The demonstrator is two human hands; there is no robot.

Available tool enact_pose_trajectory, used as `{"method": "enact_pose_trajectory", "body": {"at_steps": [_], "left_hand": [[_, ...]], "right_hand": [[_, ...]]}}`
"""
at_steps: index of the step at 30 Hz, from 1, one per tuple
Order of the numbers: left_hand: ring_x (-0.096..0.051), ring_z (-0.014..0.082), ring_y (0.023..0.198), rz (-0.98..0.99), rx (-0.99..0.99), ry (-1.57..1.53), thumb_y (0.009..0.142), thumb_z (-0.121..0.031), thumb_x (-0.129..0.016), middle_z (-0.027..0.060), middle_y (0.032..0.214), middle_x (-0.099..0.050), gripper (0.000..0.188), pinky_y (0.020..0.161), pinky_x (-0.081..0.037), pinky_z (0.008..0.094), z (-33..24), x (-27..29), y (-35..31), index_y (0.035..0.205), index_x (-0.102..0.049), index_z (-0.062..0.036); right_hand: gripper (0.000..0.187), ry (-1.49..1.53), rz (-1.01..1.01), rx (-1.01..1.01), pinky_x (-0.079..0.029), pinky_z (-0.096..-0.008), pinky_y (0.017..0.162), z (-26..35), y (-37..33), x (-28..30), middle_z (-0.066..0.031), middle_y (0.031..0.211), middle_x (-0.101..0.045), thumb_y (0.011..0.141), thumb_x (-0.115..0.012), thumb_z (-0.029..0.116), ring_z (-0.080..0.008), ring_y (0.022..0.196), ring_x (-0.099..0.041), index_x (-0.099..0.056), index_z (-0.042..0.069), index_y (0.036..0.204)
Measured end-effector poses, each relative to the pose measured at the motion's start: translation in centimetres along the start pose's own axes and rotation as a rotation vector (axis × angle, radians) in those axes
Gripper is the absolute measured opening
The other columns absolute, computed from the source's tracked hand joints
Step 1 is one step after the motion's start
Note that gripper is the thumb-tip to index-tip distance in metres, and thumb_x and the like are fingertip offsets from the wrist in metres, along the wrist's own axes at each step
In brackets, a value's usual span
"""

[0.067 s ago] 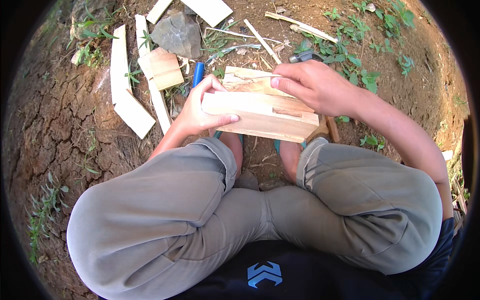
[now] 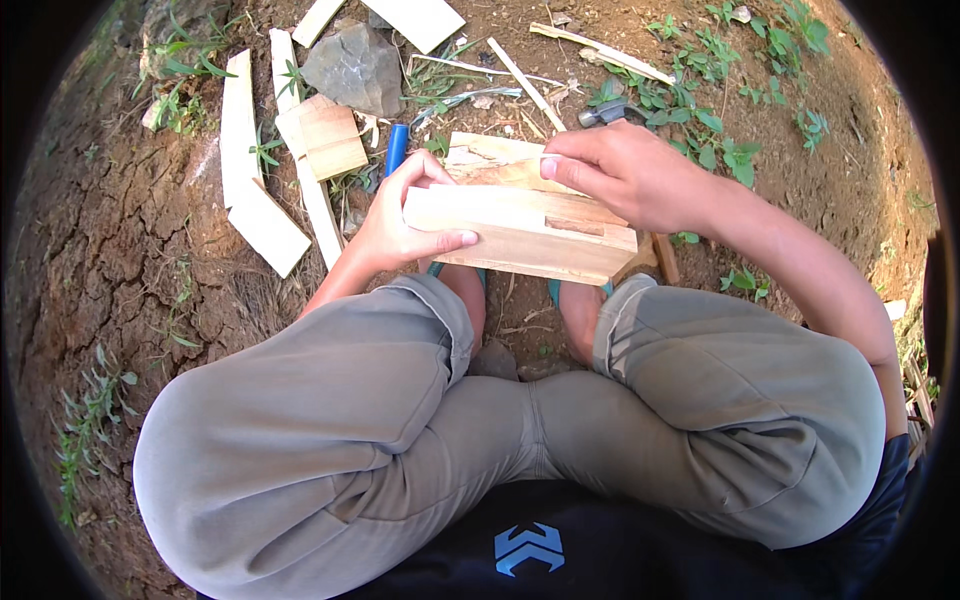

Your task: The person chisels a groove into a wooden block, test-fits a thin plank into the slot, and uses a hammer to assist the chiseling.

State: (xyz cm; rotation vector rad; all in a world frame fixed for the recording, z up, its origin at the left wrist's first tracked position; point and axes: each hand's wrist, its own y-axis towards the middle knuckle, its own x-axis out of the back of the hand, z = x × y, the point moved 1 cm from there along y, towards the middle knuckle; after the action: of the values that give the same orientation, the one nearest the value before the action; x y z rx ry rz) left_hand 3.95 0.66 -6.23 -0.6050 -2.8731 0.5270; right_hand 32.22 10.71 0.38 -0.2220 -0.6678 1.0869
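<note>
Pale wooden strips [image 2: 238, 125] lie on the cracked earth at the left, with a squarish wood piece [image 2: 335, 142] to their right and a grey stone [image 2: 355, 72] beyond it. Next comes a blue tubular object [image 2: 396, 150], just beyond the left hand [image 2: 402, 215]. That hand's fingers are clamped on the left end of a slotted wooden block [image 2: 525, 243], thumb on its near face. The block sits above the person's feet, its long axis running left to right, dipping slightly rightward; its slot is in the right half, nearer the right hand [image 2: 640, 178]. From the right fingers, drawn together, the slot lies toward the body; whether they pinch anything, I cannot tell. Behind the block is a rough board [image 2: 490, 150]. A metal tool head [image 2: 603, 113] shows just past the right hand, beside green plants [image 2: 705, 125].
</note>
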Motion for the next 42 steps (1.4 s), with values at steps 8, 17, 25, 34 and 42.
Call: {"method": "enact_pose_trajectory", "body": {"at_steps": [8,17,25,34,42], "left_hand": [[-0.063,0.0126,0.086,0.049,-0.036,-0.051,0.066,-0.023,-0.095,0.0033,0.092,-0.065,0.061,0.080,-0.050,0.0308,0.4,-0.6,-0.8,0.109,-0.054,-0.0087],[-0.066,0.0146,0.097,0.154,-0.044,-0.087,0.068,-0.017,-0.093,0.0043,0.098,-0.068,0.055,0.088,-0.051,0.0308,0.8,-1.0,-1.3,0.110,-0.060,-0.0047],[-0.070,0.0197,0.106,0.206,-0.053,-0.086,0.069,-0.013,-0.092,0.0110,0.107,-0.073,0.054,0.092,-0.054,0.0353,1.7,-1.9,-2.2,0.109,-0.056,-0.0058],[-0.071,0.0228,0.111,0.221,-0.106,-0.039,0.072,-0.011,-0.090,0.0143,0.110,-0.073,0.052,0.093,-0.054,0.0370,1.8,-2.1,-2.2,0.107,-0.052,-0.0066],[-0.071,0.0207,0.103,0.204,-0.104,-0.047,0.070,-0.012,-0.089,0.0138,0.109,-0.073,0.052,0.092,-0.053,0.0356,2.1,-2.2,-2.4,0.107,-0.053,-0.0064]], "right_hand": [[0.049,0.019,0.042,0.039,-0.053,-0.0452,0.085,-2.0,-0.5,-3.2,-0.0178,0.099,-0.071,0.087,-0.070,0.046,-0.0361,0.097,-0.069,-0.073,0.005,0.113],[0.038,0.169,0.093,-0.009,-0.053,-0.0382,0.090,-2.2,-0.8,-3.7,-0.0168,0.103,-0.074,0.080,-0.084,0.027,-0.0292,0.099,-0.071,-0.078,0.004,0.110],[0.034,0.239,0.152,0.003,-0.056,-0.0385,0.088,-3.6,-1.7,-5.4,-0.0163,0.102,-0.077,0.078,-0.081,0.022,-0.0275,0.094,-0.073,-0.079,0.006,0.108],[0.026,0.544,0.208,-0.139,-0.055,-0.0330,0.085,-5.1,-1.5,-5.8,-0.0114,0.099,-0.076,0.088,-0.072,0.018,-0.0200,0.092,-0.071,-0.077,0.003,0.108],[0.026,0.473,0.235,-0.139,-0.055,-0.0338,0.088,-4.9,-1.4,-5.6,-0.0136,0.103,-0.076,0.090,-0.069,0.019,-0.0197,0.096,-0.071,-0.077,0.001,0.107]]}}
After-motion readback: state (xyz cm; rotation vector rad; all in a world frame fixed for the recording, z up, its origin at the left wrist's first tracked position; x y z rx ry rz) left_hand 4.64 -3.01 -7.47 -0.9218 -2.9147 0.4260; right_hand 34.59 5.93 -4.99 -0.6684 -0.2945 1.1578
